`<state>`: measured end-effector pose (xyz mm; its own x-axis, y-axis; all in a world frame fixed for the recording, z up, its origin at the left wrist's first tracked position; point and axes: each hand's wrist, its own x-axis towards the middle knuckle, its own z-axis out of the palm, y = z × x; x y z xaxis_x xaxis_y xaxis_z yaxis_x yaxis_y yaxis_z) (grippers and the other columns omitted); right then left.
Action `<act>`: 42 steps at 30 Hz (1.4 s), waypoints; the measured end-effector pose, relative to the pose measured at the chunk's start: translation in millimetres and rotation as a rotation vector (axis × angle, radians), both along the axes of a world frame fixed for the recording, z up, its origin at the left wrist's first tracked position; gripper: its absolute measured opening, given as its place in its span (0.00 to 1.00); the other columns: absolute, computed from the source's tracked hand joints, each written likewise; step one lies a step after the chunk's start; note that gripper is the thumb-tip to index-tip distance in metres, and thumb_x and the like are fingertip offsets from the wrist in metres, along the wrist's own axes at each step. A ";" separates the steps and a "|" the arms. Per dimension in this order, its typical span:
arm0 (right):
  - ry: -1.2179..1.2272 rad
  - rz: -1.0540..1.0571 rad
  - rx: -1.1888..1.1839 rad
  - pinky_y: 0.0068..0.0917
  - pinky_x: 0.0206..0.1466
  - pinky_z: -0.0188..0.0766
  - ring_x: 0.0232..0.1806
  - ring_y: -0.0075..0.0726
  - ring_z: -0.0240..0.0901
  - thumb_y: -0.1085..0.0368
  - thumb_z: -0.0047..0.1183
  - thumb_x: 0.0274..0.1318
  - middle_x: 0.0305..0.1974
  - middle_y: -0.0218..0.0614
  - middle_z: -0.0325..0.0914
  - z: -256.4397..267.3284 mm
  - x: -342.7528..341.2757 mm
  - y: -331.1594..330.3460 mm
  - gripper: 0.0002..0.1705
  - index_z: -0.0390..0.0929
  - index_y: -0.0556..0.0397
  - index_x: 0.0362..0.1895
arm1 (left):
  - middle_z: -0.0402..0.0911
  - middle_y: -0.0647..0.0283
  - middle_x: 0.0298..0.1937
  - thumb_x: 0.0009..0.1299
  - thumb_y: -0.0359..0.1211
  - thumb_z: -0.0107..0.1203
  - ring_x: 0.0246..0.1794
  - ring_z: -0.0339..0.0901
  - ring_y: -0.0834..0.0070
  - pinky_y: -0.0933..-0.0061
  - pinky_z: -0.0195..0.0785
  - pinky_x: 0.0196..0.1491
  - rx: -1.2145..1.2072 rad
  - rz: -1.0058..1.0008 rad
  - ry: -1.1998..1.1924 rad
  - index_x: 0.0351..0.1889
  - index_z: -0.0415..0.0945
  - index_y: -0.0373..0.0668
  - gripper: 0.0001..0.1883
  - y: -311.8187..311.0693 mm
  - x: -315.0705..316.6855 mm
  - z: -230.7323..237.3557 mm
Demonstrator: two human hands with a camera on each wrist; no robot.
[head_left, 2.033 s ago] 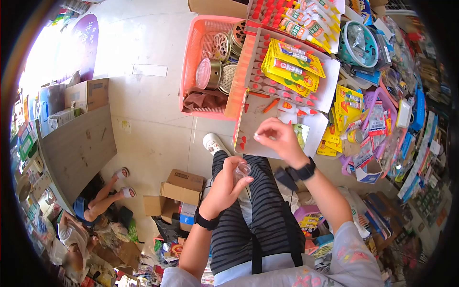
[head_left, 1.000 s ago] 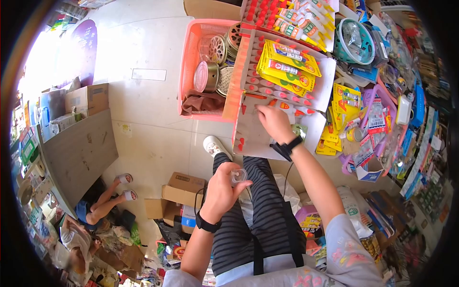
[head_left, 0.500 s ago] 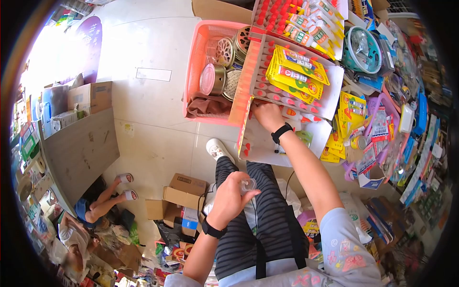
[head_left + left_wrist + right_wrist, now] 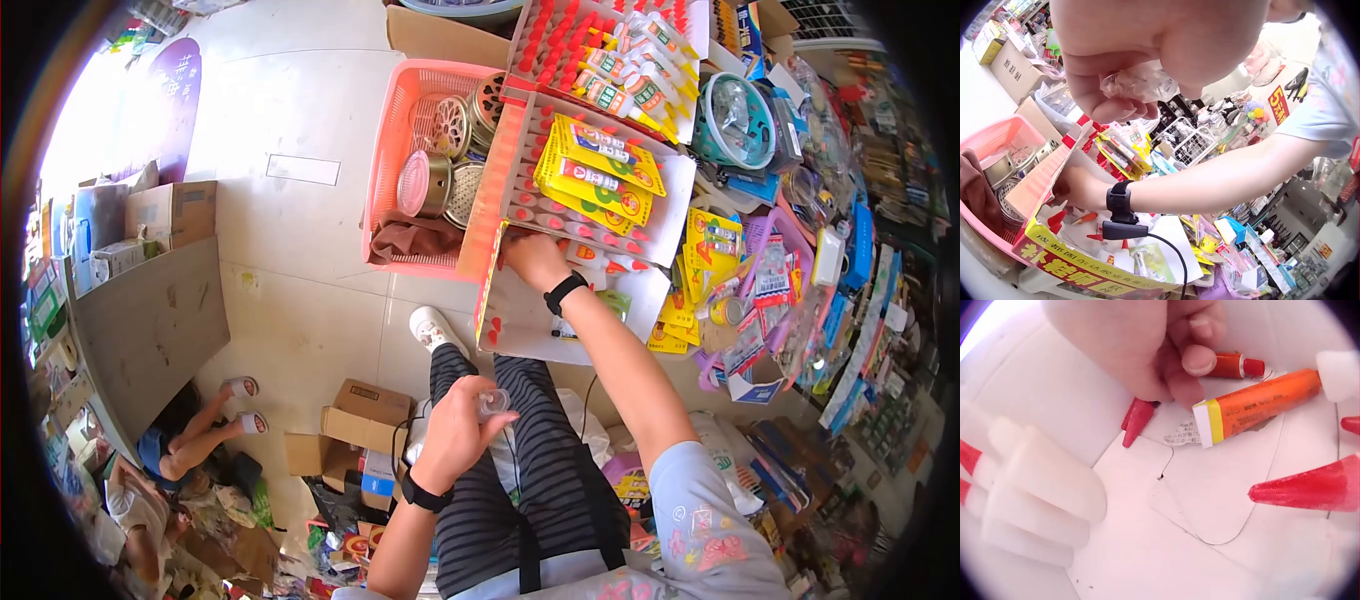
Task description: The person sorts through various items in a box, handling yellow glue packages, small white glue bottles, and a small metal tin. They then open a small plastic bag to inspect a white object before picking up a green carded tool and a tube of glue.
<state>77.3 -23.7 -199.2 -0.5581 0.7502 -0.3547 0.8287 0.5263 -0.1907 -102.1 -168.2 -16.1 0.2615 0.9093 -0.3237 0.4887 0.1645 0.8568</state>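
My left hand (image 4: 462, 425) holds a small clear plastic container (image 4: 493, 402) between thumb and fingers, over the striped trousers. In the left wrist view, the clear plastic (image 4: 1141, 82) shows under its fingers. My right hand (image 4: 535, 262) reaches down into the front compartment of an open cardboard box (image 4: 520, 330). Seen from the right wrist, its fingers are bent beside a red pointed cap (image 4: 1140, 419) and an orange tube with a red cap (image 4: 1227, 365); I cannot tell whether they grip anything. Another orange tube (image 4: 1272, 400) lies right by the fingertips.
White bottles with red tips (image 4: 1041, 494) stand along the box wall. Yellow glue cards (image 4: 600, 180) lie in the compartment behind. A pink basket (image 4: 375, 190) with tins stands left of the box; crowded goods (image 4: 770, 260) lie right. A person (image 4: 150, 510) sits at lower left.
My right hand has gone from above the box down into its front compartment, toward the far left corner. My left hand keeps holding the clear container, roughly in place.
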 end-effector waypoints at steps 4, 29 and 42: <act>0.274 -0.307 -0.002 0.42 0.36 0.75 0.33 0.49 0.78 0.69 0.51 0.46 0.29 0.46 0.79 4.4 -0.6 -2.2 0.07 0.79 0.53 0.31 | 0.76 0.54 0.39 0.56 0.39 0.67 0.39 0.75 0.52 0.61 0.70 0.40 -0.035 0.086 -0.043 0.45 0.66 0.38 0.26 -5.0 0.6 -3.2; 0.212 -0.433 -0.229 0.45 0.34 0.74 0.31 0.58 0.77 0.70 0.47 0.49 0.26 0.57 0.76 21.9 19.9 -15.8 0.08 0.74 0.64 0.29 | 0.76 0.52 0.42 0.60 0.33 0.64 0.38 0.76 0.56 0.64 0.70 0.41 -0.018 0.015 -0.025 0.48 0.60 0.35 0.25 1.0 0.5 -1.8; 0.437 -0.652 -0.204 0.34 0.31 0.73 0.29 0.49 0.77 0.73 0.58 0.45 0.26 0.46 0.78 87.1 57.8 -55.1 0.08 0.73 0.60 0.31 | 0.76 0.52 0.40 0.60 0.33 0.64 0.38 0.77 0.55 0.64 0.70 0.40 0.012 0.036 -0.027 0.48 0.60 0.35 0.25 4.2 5.1 -6.2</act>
